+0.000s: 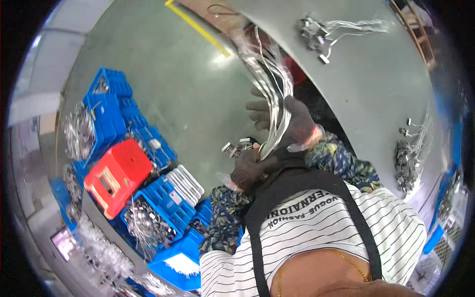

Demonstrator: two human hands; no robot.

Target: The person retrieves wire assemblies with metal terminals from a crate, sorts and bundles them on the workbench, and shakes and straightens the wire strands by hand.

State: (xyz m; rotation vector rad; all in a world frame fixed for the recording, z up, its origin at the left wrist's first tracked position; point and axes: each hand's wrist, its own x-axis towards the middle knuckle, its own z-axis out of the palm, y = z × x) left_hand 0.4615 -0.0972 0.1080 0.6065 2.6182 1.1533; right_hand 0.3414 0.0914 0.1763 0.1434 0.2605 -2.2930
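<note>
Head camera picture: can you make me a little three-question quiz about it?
1. True or false: both hands wear dark knit gloves.
2. What does the right hand hold? A) a bundle of thin white wires B) a hammer C) a cup
3. What colour is the plastic stool among the blue plastic crates?

Key: 1 true; the left hand is gloved too. 2 A. 3 red.
</note>
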